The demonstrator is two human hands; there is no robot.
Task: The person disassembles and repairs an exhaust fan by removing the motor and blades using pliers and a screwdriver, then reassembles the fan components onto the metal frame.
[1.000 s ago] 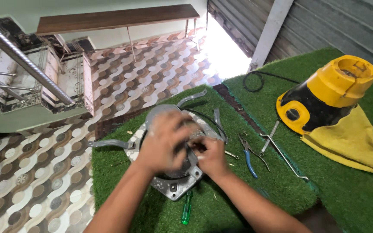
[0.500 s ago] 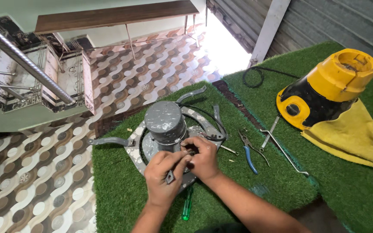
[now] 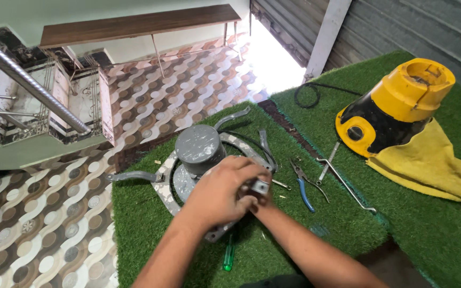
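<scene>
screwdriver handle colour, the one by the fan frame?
Green, translucent-looking handle on the screwdriver; head view.

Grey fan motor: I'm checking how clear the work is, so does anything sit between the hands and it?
Nothing visible does. The left hand lies directly on the grey fan motor and its frame, and the right hand, mostly hidden beneath the left, touches the same assembly.

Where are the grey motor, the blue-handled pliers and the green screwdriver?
grey motor (image 3: 199,143), head view, flat round top.
blue-handled pliers (image 3: 306,192), head view, blue handle.
green screwdriver (image 3: 229,256), head view, green handle.
</scene>
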